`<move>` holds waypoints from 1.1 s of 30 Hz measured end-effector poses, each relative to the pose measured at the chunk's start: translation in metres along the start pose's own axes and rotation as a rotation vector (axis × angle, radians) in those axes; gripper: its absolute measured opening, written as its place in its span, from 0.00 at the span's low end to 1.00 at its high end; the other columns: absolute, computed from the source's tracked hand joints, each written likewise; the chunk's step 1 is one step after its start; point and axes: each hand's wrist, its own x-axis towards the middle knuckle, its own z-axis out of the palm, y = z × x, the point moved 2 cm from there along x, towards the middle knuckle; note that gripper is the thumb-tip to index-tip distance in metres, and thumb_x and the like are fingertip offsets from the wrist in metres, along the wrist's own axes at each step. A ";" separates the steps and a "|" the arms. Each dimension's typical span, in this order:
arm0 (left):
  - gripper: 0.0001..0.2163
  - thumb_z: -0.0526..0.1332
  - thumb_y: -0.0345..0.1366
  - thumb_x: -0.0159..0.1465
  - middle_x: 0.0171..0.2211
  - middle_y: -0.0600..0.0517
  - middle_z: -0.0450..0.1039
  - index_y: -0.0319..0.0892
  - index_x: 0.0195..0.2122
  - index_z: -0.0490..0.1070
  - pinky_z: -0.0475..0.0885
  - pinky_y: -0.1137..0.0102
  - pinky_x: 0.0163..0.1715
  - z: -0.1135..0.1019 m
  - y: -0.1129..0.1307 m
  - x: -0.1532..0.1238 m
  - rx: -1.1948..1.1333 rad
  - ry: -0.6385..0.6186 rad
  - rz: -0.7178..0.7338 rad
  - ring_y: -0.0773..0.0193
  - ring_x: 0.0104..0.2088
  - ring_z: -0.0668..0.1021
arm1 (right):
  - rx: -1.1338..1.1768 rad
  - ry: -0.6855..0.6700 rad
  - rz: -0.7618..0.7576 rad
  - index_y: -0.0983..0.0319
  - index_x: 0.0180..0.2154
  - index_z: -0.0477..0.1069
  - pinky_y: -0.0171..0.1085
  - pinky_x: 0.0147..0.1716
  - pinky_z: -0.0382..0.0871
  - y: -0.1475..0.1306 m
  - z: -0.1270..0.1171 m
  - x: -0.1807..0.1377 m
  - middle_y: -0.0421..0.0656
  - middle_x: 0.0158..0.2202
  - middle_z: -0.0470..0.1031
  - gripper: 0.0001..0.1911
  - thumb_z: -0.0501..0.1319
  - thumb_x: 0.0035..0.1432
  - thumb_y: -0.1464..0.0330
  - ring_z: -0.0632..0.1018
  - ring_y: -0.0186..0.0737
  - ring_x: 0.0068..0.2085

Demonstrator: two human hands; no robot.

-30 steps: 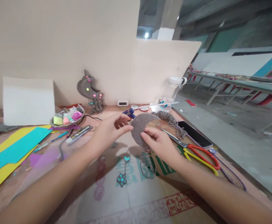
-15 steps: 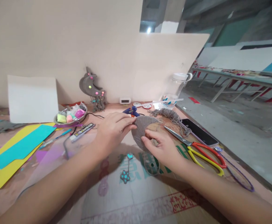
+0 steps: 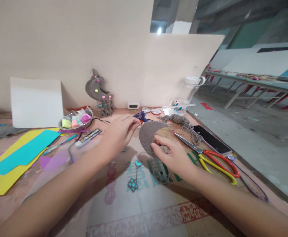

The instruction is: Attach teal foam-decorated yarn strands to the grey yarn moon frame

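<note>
Above the printed cardboard [image 3: 173,227], the right hand [image 3: 172,151] is pinching the gray crescent [image 3: 146,135] by its inner edge, the left hand [image 3: 120,132], grip unclear, hovering just beside its outer curve.

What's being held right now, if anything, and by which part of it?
The right hand holds the grey crescent by its inner edge. The left hand is apart from it; whether that hand pinches anything cannot be told.
</note>
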 end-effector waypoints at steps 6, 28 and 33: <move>0.09 0.48 0.33 0.70 0.32 0.49 0.70 0.39 0.36 0.66 0.66 0.67 0.35 -0.005 -0.008 0.003 0.025 0.023 -0.162 0.61 0.34 0.73 | -0.023 0.075 -0.035 0.60 0.26 0.64 0.31 0.26 0.60 0.004 -0.001 0.000 0.37 0.22 0.68 0.11 0.55 0.60 0.66 0.69 0.33 0.25; 0.13 0.48 0.38 0.69 0.27 0.54 0.68 0.41 0.29 0.64 0.64 0.72 0.33 -0.020 -0.026 0.006 -0.268 0.164 -0.376 0.65 0.32 0.71 | 0.034 0.020 0.038 0.60 0.28 0.68 0.31 0.25 0.61 0.003 0.003 -0.001 0.38 0.22 0.69 0.10 0.55 0.60 0.65 0.70 0.34 0.25; 0.15 0.52 0.40 0.67 0.21 0.55 0.65 0.41 0.25 0.66 0.60 0.71 0.28 -0.028 -0.065 0.005 -0.146 0.239 -0.488 0.66 0.26 0.69 | 0.090 -0.006 0.080 0.62 0.33 0.70 0.32 0.27 0.63 -0.001 0.001 0.002 0.39 0.23 0.70 0.10 0.54 0.60 0.64 0.70 0.35 0.26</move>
